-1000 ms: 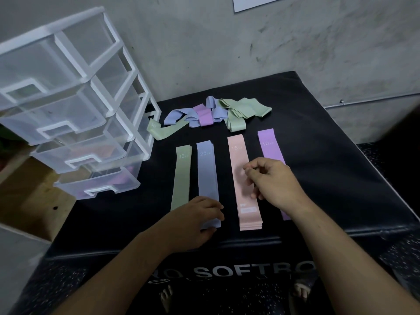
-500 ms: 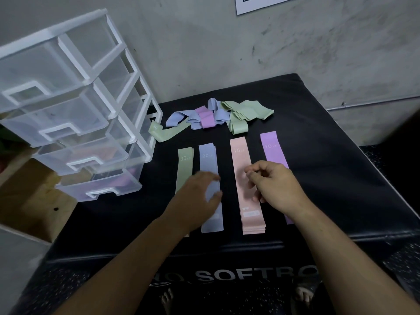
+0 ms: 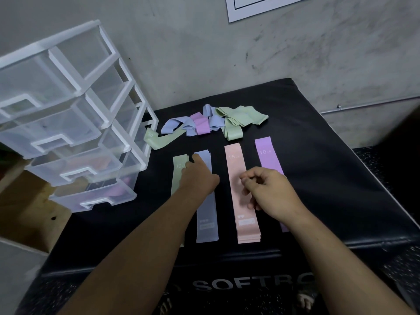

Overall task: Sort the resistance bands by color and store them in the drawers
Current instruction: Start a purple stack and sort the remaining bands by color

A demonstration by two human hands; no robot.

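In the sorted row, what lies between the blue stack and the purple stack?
The pink stack, marked 15, partly covered by the right hand; the head view shows it.

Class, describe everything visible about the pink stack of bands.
The pink stack is several flat, rubbery-looking strips piled together, their edges showing at the near end. White "15" is printed near its far end, a white label near the near end. It lies straight on the black mat, between the blue stack and the purple band; the right hand, fingers curled, lies over its middle.
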